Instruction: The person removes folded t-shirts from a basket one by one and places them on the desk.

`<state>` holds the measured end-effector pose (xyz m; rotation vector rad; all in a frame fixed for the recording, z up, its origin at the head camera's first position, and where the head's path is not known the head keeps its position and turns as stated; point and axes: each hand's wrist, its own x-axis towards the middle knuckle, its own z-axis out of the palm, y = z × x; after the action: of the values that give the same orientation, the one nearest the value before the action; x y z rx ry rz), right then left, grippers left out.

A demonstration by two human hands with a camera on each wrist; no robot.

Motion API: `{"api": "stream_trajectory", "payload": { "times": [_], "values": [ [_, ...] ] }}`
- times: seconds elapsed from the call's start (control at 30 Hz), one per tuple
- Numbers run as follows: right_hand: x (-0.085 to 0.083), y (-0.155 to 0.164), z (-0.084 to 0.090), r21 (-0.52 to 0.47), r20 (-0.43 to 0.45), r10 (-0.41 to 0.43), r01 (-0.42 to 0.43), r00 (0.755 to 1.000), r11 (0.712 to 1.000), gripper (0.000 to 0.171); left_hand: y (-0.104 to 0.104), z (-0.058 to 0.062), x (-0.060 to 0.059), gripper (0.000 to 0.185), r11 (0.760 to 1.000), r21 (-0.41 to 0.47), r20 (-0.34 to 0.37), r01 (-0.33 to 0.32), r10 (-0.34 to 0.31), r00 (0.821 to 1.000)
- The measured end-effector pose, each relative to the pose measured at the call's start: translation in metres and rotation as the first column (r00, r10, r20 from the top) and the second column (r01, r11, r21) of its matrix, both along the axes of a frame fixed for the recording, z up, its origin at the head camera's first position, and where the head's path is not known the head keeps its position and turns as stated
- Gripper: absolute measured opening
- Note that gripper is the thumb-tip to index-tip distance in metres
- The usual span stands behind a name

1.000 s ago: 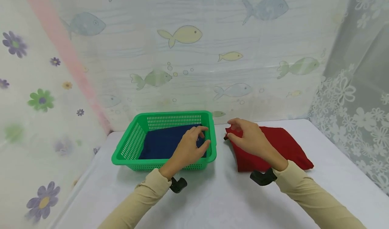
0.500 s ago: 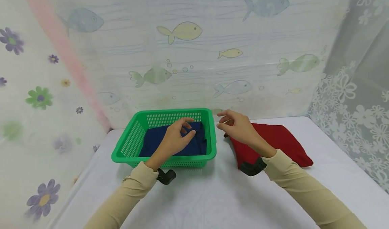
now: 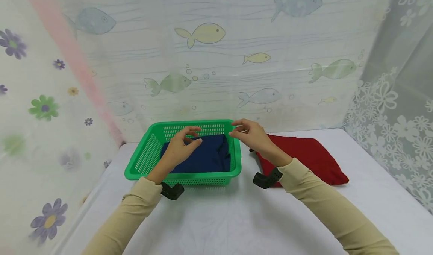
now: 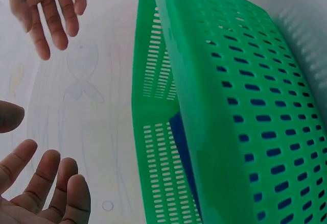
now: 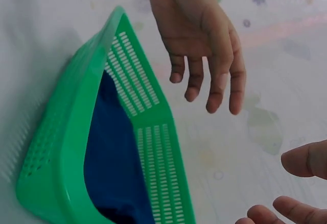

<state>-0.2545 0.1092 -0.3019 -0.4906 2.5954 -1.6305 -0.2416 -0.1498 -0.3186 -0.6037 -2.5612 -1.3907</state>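
White tablecloth point(image 3: 220, 221) runs back to a fish-printed backdrop point(image 3: 216, 70). Folded navy fabric point(image 3: 203, 159) lies inside a green basket point(image 3: 196, 175) — above it hangs the left hand point(image 3: 178, 146), fingers loosely bent, thumb apart, holding nothing. Near the basket's right rim hovers the right hand point(image 3: 253, 135), just as relaxed and holding nothing — red fabric point(image 3: 308, 157) lies flat to the basket's right, partly hidden by that arm.

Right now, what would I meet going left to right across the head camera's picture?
Printed green flower, green basket, red cloth, grey sheet with white flowers.
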Motion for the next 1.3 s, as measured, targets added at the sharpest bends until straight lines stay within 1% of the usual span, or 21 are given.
{"api": "stream_trajectory", "payload": {
  "times": [0.1,0.23,0.33,0.47,0.6,0.67,0.77,0.87,0.93,1.0,1.07,1.2,1.3],
  "values": [
    [-0.002,-0.003,0.002,-0.037,0.041,0.004,-0.002,0.999,0.999,0.045,-0.006,0.003,-0.003,0.037,1.000,0.013,0.044,-0.009,0.008,0.999],
    [-0.004,-0.009,0.004,-0.093,0.094,0.005,0.003,0.996,0.996,0.045,-0.014,0.004,-0.007,0.036,1.000,0.005,0.060,-0.017,0.017,0.998],
    [-0.007,-0.013,0.001,-0.127,0.139,0.013,0.005,0.990,0.992,0.046,-0.020,0.006,-0.007,0.036,1.000,0.003,0.073,-0.023,0.023,0.997],
    [-0.010,-0.020,-0.005,-0.136,0.180,0.017,0.008,0.984,0.991,0.049,-0.026,0.006,-0.009,0.036,0.999,0.025,0.100,-0.036,0.033,0.994],
    [-0.013,-0.025,-0.010,-0.142,0.200,0.017,0.012,0.980,0.990,0.050,-0.033,0.005,-0.014,0.036,0.998,0.054,0.124,-0.039,0.032,0.992],
    [-0.014,-0.027,-0.011,-0.143,0.210,0.014,0.016,0.978,0.990,0.050,-0.038,0.004,-0.017,0.037,0.997,0.062,0.148,-0.037,0.028,0.989],
    [-0.017,-0.032,-0.012,-0.142,0.231,0.013,0.021,0.973,0.990,0.051,-0.048,0.002,-0.020,0.040,0.996,0.072,0.215,-0.044,0.028,0.976],
    [-0.022,-0.039,-0.014,-0.150,0.260,0.021,0.019,0.966,0.989,0.053,-0.058,0.002,-0.023,0.043,0.993,0.098,0.299,-0.061,0.029,0.954],
    [-0.024,-0.044,-0.016,-0.154,0.283,0.023,0.022,0.959,0.988,0.054,-0.063,0.002,-0.025,0.045,0.991,0.115,0.338,-0.068,0.025,0.941],
    [-0.027,-0.048,-0.018,-0.153,0.301,0.016,0.032,0.954,0.988,0.055,-0.066,0.001,-0.027,0.046,0.990,0.123,0.357,-0.071,0.022,0.934],
    [-0.029,-0.052,-0.020,-0.137,0.302,-0.002,0.046,0.953,0.989,0.055,-0.068,0.001,-0.030,0.046,0.990,0.116,0.358,-0.078,0.031,0.933],
    [-0.029,-0.059,-0.019,-0.087,0.275,-0.038,0.064,0.961,0.994,0.055,-0.070,0.002,-0.036,0.046,0.988,0.096,0.373,-0.118,0.074,0.925],
    [-0.031,-0.063,-0.019,-0.070,0.272,-0.056,0.078,0.961,0.994,0.055,-0.071,0.002,-0.041,0.048,0.985,0.091,0.398,-0.148,0.100,0.912]
  ]
}}
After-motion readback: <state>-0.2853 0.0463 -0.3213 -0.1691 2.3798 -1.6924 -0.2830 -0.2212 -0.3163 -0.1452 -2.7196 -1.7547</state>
